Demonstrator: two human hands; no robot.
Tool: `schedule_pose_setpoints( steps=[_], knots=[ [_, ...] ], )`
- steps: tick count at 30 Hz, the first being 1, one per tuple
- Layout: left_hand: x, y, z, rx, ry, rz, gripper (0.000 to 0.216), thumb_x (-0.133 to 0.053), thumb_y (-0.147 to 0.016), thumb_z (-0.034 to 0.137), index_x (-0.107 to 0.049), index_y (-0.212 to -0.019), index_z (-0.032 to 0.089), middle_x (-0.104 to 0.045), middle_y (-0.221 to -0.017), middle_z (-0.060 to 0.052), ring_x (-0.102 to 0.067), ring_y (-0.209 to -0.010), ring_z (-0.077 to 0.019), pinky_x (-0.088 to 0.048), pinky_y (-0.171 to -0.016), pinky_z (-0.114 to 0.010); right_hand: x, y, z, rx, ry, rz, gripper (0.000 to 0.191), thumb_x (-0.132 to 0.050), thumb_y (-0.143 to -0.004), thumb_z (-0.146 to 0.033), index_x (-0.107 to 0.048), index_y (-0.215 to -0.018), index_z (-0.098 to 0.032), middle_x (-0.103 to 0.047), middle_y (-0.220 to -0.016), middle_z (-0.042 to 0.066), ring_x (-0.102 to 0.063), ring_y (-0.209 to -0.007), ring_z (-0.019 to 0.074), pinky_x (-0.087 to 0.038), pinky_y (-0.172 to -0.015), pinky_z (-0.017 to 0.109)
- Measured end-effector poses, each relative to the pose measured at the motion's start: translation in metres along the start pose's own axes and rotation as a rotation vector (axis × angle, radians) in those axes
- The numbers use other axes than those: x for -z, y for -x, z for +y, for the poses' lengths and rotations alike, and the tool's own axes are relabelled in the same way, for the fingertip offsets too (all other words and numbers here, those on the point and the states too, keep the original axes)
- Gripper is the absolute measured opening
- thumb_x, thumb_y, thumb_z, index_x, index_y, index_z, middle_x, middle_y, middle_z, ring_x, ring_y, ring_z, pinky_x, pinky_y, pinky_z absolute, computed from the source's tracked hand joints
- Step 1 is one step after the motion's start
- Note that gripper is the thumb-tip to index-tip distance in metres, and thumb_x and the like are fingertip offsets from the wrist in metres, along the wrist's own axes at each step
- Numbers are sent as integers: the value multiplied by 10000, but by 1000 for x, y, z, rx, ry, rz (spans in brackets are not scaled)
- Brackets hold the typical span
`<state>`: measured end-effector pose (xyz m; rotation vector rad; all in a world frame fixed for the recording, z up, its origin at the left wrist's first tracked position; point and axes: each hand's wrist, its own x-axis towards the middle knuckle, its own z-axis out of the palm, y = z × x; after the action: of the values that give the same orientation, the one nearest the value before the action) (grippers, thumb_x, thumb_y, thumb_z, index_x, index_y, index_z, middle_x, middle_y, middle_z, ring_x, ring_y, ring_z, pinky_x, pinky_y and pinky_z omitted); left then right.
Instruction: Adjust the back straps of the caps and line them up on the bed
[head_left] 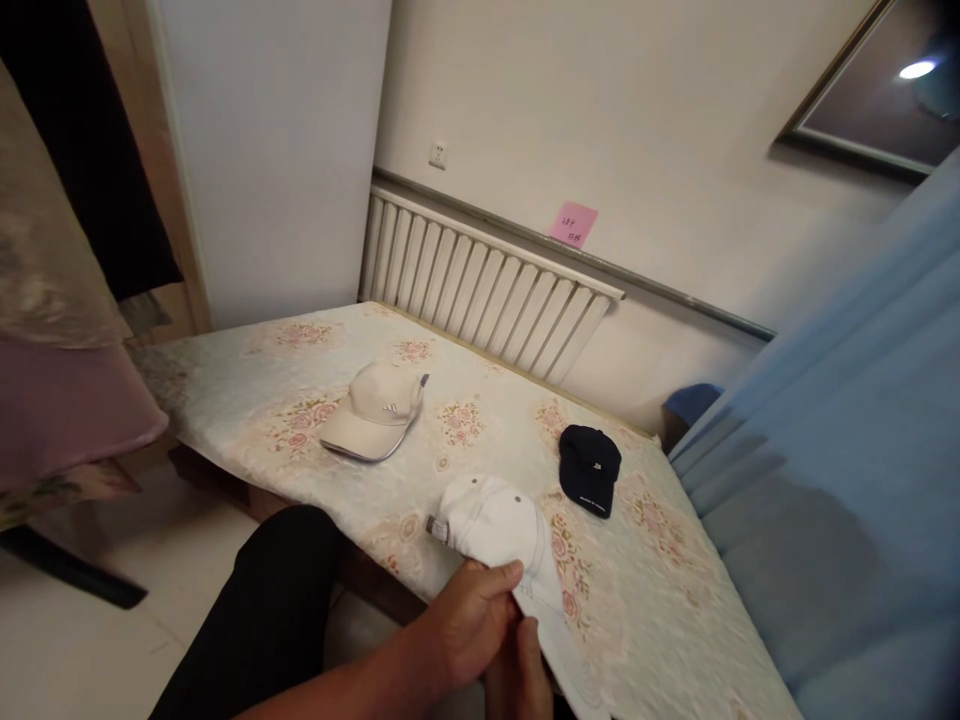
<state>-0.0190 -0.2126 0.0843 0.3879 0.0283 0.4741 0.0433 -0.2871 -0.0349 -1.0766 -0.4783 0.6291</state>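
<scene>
A white baseball cap (499,520) is tilted on its side over the near edge of the bed, its brim pointing down and toward me. My left hand (480,610) grips the cap's lower edge, thumb on the outside and fingers hidden beneath. Close beside it, my right hand (531,670) holds the cap near the brim; only part of its fingers shows. A beige baseball cap (382,405) with a small dark logo lies to the left. On the right rests a dark navy baseball cap (590,465) with small white marks.
The caps are on a bed or table with a floral cover (247,400). Behind it stand a white radiator (487,285) and a wall with a pink note (574,223). A blue curtain (847,450) hangs at right; clothes (67,250) hang at left.
</scene>
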Motion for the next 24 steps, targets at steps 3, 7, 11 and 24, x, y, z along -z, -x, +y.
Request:
schedule_pose_setpoints(
  steps=[3, 7, 11, 24],
  knots=[
    [-4, 3, -5, 17, -16, -7, 394, -644, -765, 163, -641, -1157, 126, -706, -1066, -126, -560, -1165, -296, -348, -1050, -431, -9, -4, -4, -72, -68, 56, 647, -416, -807, -659, -508, -1315, -269, -649, -1202, 48, -564, -1172, 238, -467, -980, 434],
    [-3, 4, -5, 25, -12, -23, 334, -604, -791, 173, -661, -1114, 112, -696, -1094, -125, -522, -1205, -296, -331, -1064, -420, -17, -3, -8, -70, -96, 129, 607, -395, -852, -594, -411, -1380, -295, -589, -1296, 9, -507, -1236, 186, -417, -1038, 379],
    [6, 0, -2, 77, 78, -21, 326, -544, -841, 201, -642, -1129, 83, -679, -1123, -135, -503, -1225, -283, -309, -1085, -390, -17, -2, -11, -23, -67, 136, 604, -434, -866, -529, -354, -1411, -282, -563, -1328, 7, -463, -1274, 168, -359, -1083, 357],
    [13, -8, 6, 39, 299, 138, 334, -514, -888, 211, -577, -1185, 71, -681, -1107, -122, -541, -1189, -224, -347, -1062, -348, -35, 0, -35, -103, -194, 90, 684, -413, -802, -659, -456, -1356, -259, -603, -1273, 59, -515, -1226, 252, -401, -1037, 461]
  ],
)
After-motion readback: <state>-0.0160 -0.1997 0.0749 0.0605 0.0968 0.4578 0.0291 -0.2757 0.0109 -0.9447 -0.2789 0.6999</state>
